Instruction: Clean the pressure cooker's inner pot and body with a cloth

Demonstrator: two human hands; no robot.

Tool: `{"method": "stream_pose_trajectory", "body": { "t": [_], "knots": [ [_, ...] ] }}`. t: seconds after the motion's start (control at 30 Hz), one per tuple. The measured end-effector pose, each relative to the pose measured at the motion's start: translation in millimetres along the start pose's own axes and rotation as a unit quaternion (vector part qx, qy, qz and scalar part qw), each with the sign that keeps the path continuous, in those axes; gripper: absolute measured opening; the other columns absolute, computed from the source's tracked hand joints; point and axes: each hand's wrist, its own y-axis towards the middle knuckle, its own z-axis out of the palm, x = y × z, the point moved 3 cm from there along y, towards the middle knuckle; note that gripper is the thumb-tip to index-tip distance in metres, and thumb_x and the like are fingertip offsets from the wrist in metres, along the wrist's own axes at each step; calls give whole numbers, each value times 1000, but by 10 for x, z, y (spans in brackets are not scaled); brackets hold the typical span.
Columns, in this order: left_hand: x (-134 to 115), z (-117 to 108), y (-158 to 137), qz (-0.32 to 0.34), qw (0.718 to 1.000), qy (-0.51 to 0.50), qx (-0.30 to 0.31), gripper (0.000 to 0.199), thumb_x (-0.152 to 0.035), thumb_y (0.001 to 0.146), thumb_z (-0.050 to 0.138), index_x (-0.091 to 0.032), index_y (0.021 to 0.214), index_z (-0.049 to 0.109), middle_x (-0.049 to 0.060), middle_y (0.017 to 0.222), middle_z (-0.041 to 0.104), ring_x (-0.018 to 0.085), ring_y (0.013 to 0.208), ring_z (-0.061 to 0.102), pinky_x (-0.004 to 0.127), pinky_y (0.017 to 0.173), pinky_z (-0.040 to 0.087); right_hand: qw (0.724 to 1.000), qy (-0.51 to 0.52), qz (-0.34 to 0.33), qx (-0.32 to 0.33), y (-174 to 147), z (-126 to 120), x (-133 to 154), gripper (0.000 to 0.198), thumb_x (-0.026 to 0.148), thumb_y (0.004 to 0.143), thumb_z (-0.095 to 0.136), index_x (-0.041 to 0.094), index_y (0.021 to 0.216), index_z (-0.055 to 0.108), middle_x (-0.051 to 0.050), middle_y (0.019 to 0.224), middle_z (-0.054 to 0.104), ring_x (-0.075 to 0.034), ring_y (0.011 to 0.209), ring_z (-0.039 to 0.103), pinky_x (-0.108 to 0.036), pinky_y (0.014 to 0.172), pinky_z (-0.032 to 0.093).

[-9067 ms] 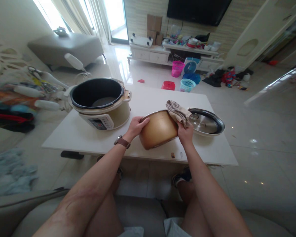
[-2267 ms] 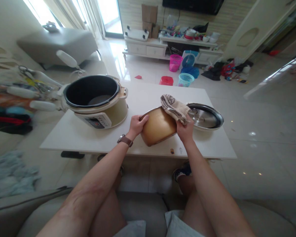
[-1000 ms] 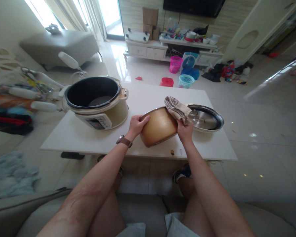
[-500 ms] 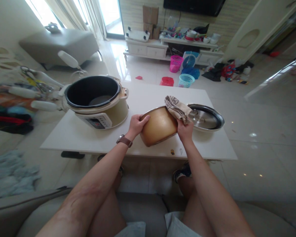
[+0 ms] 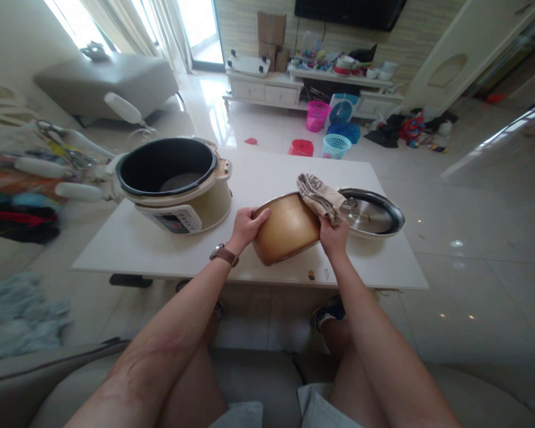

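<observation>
L hand [image 5: 244, 229] & R hand [image 5: 334, 236] both closed: gold pot [image 5: 288, 232] + cloth [image 5: 321, 197].
L hand grips pot's left rim, thumb on outer wall; R hand clutches cloth at right rim, fingers partly hidden. Pot tilted over table [image 5: 258, 172], btwn open cooker [image 5: 178, 199] (left) & lid [image 5: 370, 215] (right); can't tell if it's touching tabletop. Watch [image 5: 224, 254] on L wrist.

Dim daylight from window [image 5: 70, 22], blurry edges
</observation>
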Motion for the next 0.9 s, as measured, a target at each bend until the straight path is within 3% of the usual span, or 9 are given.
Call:
{"method": "stream_pose_trajectory", "body": {
  "t": [0.7,0.8,0.9],
  "knots": [
    [2,2,6,6,1000,2,8,59,-62,83,63,-22,53,30,-4,56,24,9,55,22,29,52,15,1000,6,5,6,-10,9,-39,28,39,94,68,22,114,78,-11,116,82,-30,117,75,-51,112,55],
    [1,3,5,2,1000,-3,10,59,-62,83,62,-23,53,29,-4,55,24,9,54,21,29,52,15,1000,-8,-24,6,-20,-8,9,31,40,96,66,23,119,76,-11,115,81,-31,117,74,-51,111,56],
    [15,13,6,-1,1000,-8,12,60,-62,83,62,-22,52,30,-4,54,25,8,53,21,29,51,15,990,-80,-109,34,-64,-31,200,32,43,98,61,22,117,75,-14,114,79,-33,116,73,-51,104,57]
  ]
}}
